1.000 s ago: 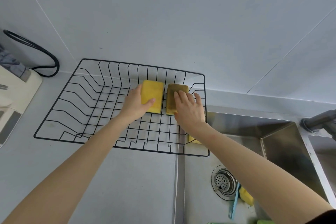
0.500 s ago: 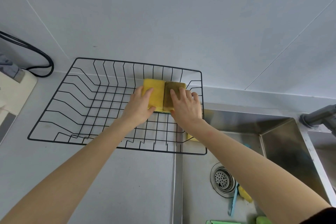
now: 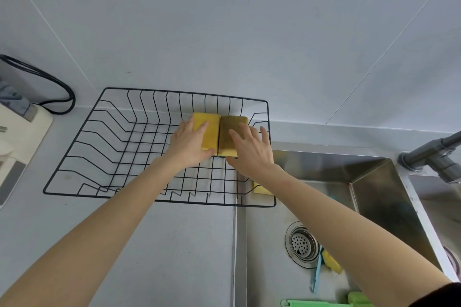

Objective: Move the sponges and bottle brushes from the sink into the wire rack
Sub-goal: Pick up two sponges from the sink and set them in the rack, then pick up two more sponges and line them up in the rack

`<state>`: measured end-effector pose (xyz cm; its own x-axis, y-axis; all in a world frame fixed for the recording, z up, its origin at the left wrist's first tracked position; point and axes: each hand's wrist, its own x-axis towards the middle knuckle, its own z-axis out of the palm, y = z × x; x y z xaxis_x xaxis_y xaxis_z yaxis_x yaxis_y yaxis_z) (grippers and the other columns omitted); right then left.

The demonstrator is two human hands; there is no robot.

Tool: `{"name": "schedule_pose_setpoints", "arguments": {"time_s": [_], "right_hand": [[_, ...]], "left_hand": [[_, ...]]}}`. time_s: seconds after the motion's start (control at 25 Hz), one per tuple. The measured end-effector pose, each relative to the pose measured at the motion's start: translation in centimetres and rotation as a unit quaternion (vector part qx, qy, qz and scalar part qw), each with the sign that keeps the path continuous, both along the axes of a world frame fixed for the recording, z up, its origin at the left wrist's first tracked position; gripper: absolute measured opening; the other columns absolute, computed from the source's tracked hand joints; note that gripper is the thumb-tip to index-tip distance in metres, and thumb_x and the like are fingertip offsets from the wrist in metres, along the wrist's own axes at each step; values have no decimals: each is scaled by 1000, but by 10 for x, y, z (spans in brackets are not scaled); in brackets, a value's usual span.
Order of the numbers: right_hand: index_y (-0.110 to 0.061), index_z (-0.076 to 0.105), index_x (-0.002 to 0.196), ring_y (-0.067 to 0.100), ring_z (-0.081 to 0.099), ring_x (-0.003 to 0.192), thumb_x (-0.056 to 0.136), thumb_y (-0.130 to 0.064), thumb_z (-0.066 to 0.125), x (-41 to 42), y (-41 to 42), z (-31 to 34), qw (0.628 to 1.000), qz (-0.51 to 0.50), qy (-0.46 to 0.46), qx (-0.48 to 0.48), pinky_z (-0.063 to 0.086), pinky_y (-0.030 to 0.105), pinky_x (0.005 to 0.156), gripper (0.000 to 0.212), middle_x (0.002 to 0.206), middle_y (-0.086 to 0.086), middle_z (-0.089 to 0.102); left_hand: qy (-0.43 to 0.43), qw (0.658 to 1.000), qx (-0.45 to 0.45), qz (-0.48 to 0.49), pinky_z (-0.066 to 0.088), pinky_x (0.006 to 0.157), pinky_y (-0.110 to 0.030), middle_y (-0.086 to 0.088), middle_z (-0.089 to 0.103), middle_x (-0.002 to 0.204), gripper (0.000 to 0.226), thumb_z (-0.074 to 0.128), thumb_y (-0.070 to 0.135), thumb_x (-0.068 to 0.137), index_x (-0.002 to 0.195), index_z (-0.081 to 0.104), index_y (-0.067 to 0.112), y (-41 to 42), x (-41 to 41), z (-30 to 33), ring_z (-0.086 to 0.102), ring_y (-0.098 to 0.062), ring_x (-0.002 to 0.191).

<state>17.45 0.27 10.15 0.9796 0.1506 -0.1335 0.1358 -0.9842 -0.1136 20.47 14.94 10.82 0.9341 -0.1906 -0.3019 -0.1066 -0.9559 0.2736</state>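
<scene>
A black wire rack point(image 3: 149, 91) sits on the counter left of the steel sink point(image 3: 374, 182), its right end overhanging the basin. At its back right, two sponges lie side by side and touching. My left hand point(image 3: 187, 147) grips the yellow sponge point(image 3: 208, 129). My right hand point(image 3: 252, 149) holds the sponge with the dark green-brown scouring top point(image 3: 230, 124), fingers flat on it and thumb at its near edge. Another yellow sponge point(image 3: 262, 189) lies in the sink under the rack's corner. A blue-handled brush with a yellow head point(image 3: 330, 262) lies by the drain. A green brush point(image 3: 321, 303) shows at the bottom edge.
A grey tap point(image 3: 434, 154) stands at the sink's right rim. A white appliance point(image 3: 17, 137) with a black cable point(image 3: 58, 92) sits on the counter at the far left. The drain strainer point(image 3: 301, 244) is in the sink floor. A pale wall rises behind.
The two sponges had a gap between them; my hands have pushed them together, and they now touch at the rack's back right.
</scene>
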Motion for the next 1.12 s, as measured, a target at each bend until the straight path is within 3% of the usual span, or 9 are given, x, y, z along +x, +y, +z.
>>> {"name": "schedule_pose_setpoints", "arguments": {"time_s": [0.2,0.64,1.12], "right_hand": [[-20,26,143,24,12,145,89,-39,51,-21,-15,19,999,-21,2,45,3,43,119,62,158,5,12],[-21,16,147,24,7,147,92,-42,45,-88,-73,72,997,-65,-13,46,1,44,119,66,159,5,11],[-20,19,147,28,16,145,91,-40,49,-162,-152,73,994,-100,-10,41,6,46,119,67,157,8,19]], "left_hand": [[-33,999,7,-32,21,116,-47,-11,10,157,76,55,43,84,146,16,20,-6,-16,28,10,-30,145],[-99,992,1,-77,25,114,-38,-8,15,157,67,48,43,88,144,21,20,-47,-82,103,18,-23,144],[-88,986,4,-144,31,110,-38,-4,12,158,67,46,42,89,146,16,22,-124,-142,119,21,-22,143]]}}
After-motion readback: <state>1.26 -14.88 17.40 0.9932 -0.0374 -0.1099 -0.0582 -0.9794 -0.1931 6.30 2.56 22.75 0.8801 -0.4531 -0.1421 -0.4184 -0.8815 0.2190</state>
